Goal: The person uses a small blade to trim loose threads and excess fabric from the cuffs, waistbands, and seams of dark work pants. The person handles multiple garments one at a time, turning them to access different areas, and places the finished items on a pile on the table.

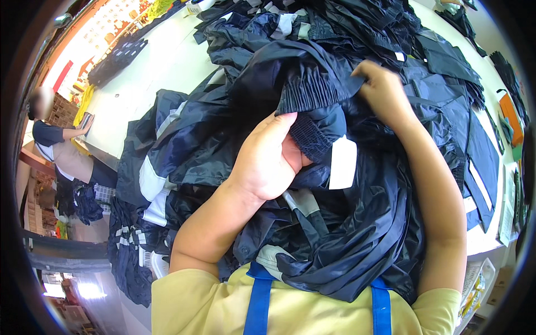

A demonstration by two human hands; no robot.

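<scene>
- The left hand (267, 162) grips a ribbed elastic cuff (312, 133) of a dark navy garment (335, 223); thumb and fingers are closed around the fabric, clamping it just beside a white sewn-in label (342, 163).
- The right hand (382, 89) pinches the gathered elastic band (312, 92) of the same garment at its far end, fingers together on the edge of the cloth.
- The garment lies bunched across the near edge of the table (167, 61), draped toward the person's chest over a yellow shirt with blue straps (259, 304).
- In my judgement the step in hand is opening out or checking the elastic section between the two hands; any further handling calls for keeping both grips firm, since the shiny cloth looks slippery.
- Behind it a heap of similar navy garments (312, 28) with pale reflective strips covers the middle and far right of the table.
- The table is pale and bare at its far left corner; more dark pieces hang off its left edge.
- At the left another person (56, 145) leans on that edge.
- The room looks like a workshop, with a brick wall and bright windows at the far left.
</scene>
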